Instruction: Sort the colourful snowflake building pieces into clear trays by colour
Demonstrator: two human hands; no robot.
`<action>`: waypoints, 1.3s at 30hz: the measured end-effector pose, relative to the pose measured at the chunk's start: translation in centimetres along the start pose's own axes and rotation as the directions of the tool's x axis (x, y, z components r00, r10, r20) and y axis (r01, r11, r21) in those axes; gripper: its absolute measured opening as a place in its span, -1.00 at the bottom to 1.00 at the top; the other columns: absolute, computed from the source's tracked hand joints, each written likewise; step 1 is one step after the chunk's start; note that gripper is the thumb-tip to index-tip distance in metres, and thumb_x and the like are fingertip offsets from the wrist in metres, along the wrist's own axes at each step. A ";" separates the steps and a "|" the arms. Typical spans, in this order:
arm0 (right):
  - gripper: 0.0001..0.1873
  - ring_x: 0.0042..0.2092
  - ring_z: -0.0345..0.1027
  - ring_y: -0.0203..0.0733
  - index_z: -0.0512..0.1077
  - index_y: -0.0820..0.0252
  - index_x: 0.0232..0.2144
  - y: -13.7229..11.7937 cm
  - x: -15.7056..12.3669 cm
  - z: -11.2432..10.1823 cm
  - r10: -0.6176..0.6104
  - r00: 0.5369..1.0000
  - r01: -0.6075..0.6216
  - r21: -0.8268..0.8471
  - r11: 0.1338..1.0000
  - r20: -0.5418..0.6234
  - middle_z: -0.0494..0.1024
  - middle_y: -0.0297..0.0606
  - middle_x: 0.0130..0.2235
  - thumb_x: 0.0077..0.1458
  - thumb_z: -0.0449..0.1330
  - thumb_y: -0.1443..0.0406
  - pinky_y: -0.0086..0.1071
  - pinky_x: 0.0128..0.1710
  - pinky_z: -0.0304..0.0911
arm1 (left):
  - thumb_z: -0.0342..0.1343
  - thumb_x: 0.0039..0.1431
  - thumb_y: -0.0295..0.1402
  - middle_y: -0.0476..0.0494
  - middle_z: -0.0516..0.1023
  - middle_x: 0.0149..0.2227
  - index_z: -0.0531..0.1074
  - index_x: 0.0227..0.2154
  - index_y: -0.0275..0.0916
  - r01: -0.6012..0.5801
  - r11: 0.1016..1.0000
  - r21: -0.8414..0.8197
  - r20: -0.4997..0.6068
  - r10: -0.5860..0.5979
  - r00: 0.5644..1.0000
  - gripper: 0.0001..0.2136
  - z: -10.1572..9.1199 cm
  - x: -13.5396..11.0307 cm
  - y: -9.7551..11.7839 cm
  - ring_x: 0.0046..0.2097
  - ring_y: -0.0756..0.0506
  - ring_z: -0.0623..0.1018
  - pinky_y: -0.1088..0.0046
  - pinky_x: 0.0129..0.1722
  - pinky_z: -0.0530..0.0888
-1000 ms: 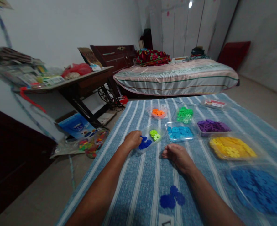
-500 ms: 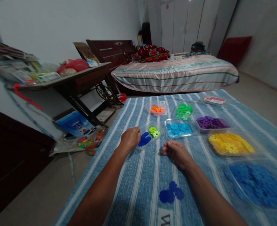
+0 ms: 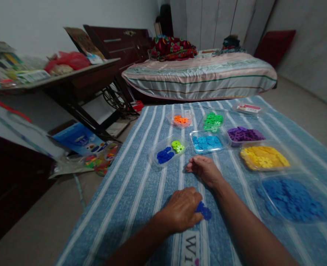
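My left hand (image 3: 181, 208) reaches down over the dark blue flower-shaped plastic pieces (image 3: 205, 212) lying on the cloth. Its thumb and fingers are apart around them, and the hand covers part of the group. My right hand (image 3: 204, 170) rests on the cloth with curled fingers, just in front of the light blue pieces' tub; whatever is inside the fingers is hidden. Ahead and to the left stands a clear plastic tub (image 3: 155, 161) holding dark blue pieces (image 3: 165, 155) on one side and lime green pieces (image 3: 177, 146) on the other.
Clear tubs hold light blue (image 3: 207, 143), orange (image 3: 181, 120), green (image 3: 213, 121), purple (image 3: 245, 134), yellow (image 3: 265, 157) and blue pieces (image 3: 293, 197). A lidded box (image 3: 248, 108) sits at the far right. Beyond are a bed (image 3: 202, 79) and a side table (image 3: 77, 74).
My left hand has left the two-colour tub and come back toward me, to the loose dark blue pieces. My right hand stays curled in the same spot. The camera view has shifted slightly.
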State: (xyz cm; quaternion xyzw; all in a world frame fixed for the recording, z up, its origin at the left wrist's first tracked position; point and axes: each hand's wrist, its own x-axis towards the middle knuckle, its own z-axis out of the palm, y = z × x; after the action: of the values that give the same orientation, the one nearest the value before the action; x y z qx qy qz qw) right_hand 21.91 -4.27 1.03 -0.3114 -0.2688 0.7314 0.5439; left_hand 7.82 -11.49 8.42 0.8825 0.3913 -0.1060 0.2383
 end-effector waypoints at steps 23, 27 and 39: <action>-0.72 -0.45 0.45 -0.22 0.52 0.24 -0.48 0.1 -0.1 0.1 0.010 1.000 -0.010 0.008 1.000 -0.002 0.58 -0.24 -0.51 -0.12 0.40 0.13 -0.30 -0.32 0.36 | -0.01 0.12 -0.37 -0.20 0.48 -0.17 0.36 -0.26 -0.23 0.045 0.999 -0.018 0.016 -0.044 0.999 -0.86 1.2 1.3 2.5 -0.15 -0.20 0.53 0.27 -0.16 0.48; -0.71 -0.45 0.45 -0.22 0.52 0.24 -0.49 0.1 -0.1 0.1 0.009 1.000 -0.009 0.008 1.000 0.000 0.58 -0.24 -0.50 -0.13 0.40 0.12 -0.30 -0.32 0.36 | 0.00 0.14 -0.32 -0.22 0.46 -0.16 0.36 -0.23 -0.23 0.074 0.997 -0.008 -0.012 -0.074 0.997 -0.83 1.3 0.9 2.2 -0.11 -0.21 0.51 0.24 -0.11 0.46; -0.71 -0.45 0.45 -0.21 0.52 0.24 -0.48 0.2 0.0 0.1 0.011 1.000 -0.011 -0.002 1.000 -0.001 0.58 -0.23 -0.50 -0.11 0.39 0.12 -0.28 -0.31 0.35 | -0.02 0.18 -0.28 -0.29 0.46 -0.11 0.37 -0.16 -0.25 0.143 0.989 0.026 0.062 -0.145 0.988 -0.77 0.7 0.7 2.4 -0.10 -0.27 0.52 0.17 -0.14 0.45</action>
State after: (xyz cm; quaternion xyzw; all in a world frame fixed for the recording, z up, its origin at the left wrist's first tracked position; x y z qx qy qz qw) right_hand 21.71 -4.36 0.97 -0.3138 -0.2675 0.7340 0.5397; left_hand 10.03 -12.83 8.36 0.8506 0.4451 -0.1550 0.2331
